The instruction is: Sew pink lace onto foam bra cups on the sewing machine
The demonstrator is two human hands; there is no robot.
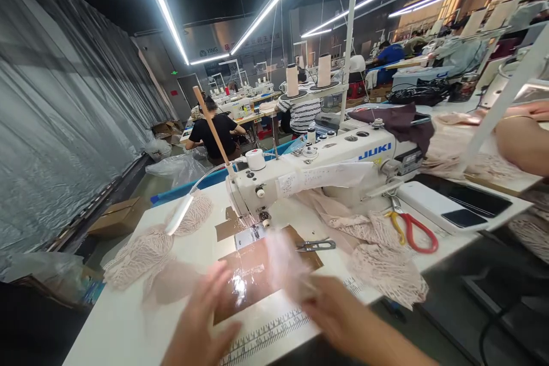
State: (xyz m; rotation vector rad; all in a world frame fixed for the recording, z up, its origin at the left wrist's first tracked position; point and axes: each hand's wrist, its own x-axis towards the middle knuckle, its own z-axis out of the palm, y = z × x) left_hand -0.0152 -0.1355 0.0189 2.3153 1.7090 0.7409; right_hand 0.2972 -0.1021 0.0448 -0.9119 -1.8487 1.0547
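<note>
My right hand [337, 311] is closed on a pale piece of fabric [285, 260], which is smeared by motion in front of the sewing machine's needle area. My left hand [199, 317] has its thumb and fingers apart, holding nothing, at the left edge of the brown plate [253, 280] on the table. Beyond both hands stands a white JUKI sewing machine [317, 168]. Dark thread snips [316, 245] lie right of the needle. Beige lace fabric [139, 254] with a sheer part rests left of my left hand.
More beige lace [386, 251] hangs over the table's front edge at right. Scissors [414, 231] with red and yellow handles lie beside a white power bank [441, 206] and a dark phone [480, 197]. A printed ruler [270, 329] runs along the front. Another person's arm [523, 140] is at far right.
</note>
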